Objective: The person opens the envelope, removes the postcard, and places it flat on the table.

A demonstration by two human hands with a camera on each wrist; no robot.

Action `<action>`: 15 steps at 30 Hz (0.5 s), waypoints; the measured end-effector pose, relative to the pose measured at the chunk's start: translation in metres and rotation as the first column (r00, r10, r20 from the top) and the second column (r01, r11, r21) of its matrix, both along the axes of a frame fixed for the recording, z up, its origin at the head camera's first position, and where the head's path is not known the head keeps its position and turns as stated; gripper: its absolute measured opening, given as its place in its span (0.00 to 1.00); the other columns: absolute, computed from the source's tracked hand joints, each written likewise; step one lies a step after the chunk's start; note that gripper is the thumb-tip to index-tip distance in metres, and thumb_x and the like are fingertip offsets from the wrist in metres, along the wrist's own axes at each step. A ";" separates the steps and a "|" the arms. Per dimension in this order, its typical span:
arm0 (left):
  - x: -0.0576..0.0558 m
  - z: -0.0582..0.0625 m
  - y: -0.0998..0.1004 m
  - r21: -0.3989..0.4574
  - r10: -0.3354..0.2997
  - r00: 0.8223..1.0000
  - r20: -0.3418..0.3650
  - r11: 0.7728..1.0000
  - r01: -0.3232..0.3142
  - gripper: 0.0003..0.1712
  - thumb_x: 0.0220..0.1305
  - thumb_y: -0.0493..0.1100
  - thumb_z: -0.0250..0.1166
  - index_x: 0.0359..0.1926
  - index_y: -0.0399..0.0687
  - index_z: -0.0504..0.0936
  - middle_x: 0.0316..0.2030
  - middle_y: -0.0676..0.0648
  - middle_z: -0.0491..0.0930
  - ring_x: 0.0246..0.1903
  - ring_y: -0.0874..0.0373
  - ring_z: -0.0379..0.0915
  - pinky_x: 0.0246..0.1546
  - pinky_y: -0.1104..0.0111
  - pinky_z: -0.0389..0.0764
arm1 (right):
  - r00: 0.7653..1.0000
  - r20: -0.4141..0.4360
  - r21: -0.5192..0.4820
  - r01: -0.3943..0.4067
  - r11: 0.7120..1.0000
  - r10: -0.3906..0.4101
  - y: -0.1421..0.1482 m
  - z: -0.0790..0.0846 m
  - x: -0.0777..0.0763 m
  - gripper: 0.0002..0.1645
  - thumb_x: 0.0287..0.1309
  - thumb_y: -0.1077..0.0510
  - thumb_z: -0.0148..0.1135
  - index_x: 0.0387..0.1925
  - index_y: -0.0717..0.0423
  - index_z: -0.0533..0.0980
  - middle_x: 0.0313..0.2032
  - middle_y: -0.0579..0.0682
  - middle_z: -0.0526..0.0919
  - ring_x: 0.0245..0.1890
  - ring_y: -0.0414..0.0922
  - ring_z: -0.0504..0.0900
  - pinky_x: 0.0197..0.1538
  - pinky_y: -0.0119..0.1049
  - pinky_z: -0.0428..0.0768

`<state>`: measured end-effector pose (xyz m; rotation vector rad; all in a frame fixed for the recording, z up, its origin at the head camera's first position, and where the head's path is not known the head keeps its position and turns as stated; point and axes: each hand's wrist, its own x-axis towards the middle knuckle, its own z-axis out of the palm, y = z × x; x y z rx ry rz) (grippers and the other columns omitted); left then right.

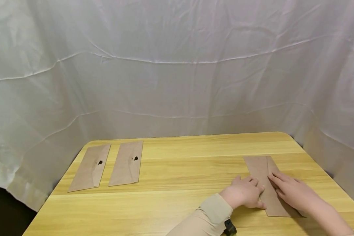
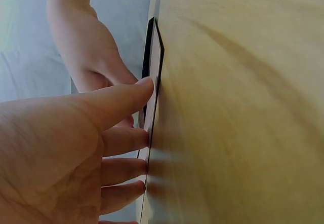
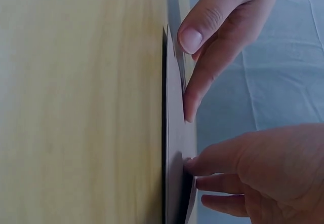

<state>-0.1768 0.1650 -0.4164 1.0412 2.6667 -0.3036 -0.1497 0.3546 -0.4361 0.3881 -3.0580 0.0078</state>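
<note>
A brown paper envelope [image 1: 259, 170] lies on the right part of the table, its long flap along the right side. My left hand [image 1: 246, 192] rests on its left edge, fingertips on the paper and thumb near the front. My right hand [image 1: 296, 191] touches the flap side with extended fingers. In the right wrist view, the flap [image 3: 188, 196] stands slightly raised, with a dark gap beneath it. The left wrist view shows the envelope [image 2: 156, 57] almost edge-on, with the left thumb and fingers along its side.
Two more brown envelopes, one at the far left [image 1: 89, 167] and another beside it [image 1: 125, 164], lie flat, each with a small black mark on its flap. The wooden table [image 1: 180, 170] ends at a pale curtain [image 1: 177, 88]. A black device [image 1: 230, 226] sits at my left wrist.
</note>
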 end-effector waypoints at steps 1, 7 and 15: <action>0.000 0.000 0.000 -0.001 -0.002 1.000 -0.002 1.000 0.002 0.36 0.61 0.77 0.47 0.69 0.89 0.51 0.72 0.74 0.50 0.72 0.77 0.44 0.72 0.67 0.56 | 1.000 -0.004 0.004 0.001 1.000 -0.001 -0.001 0.000 0.000 0.28 0.58 0.59 0.62 0.61 0.61 0.74 0.60 0.63 0.76 0.57 0.62 0.78 0.52 0.68 0.72; -0.001 -0.002 -0.003 0.000 -0.002 1.000 -0.001 1.000 0.002 0.36 0.61 0.77 0.47 0.70 0.88 0.51 0.72 0.73 0.50 0.72 0.76 0.44 0.72 0.67 0.56 | 1.000 -0.002 0.017 -0.010 1.000 0.011 -0.005 0.003 -0.005 0.28 0.57 0.60 0.63 0.60 0.61 0.74 0.59 0.64 0.76 0.56 0.63 0.78 0.51 0.68 0.73; -0.001 -0.002 -0.009 0.033 -0.009 1.000 0.005 0.999 0.009 0.36 0.62 0.75 0.49 0.70 0.85 0.54 0.71 0.73 0.52 0.72 0.76 0.45 0.72 0.66 0.58 | 0.999 0.028 0.003 -0.029 1.000 0.029 -0.007 0.010 -0.007 0.29 0.56 0.60 0.64 0.61 0.62 0.73 0.59 0.66 0.76 0.56 0.64 0.77 0.52 0.69 0.72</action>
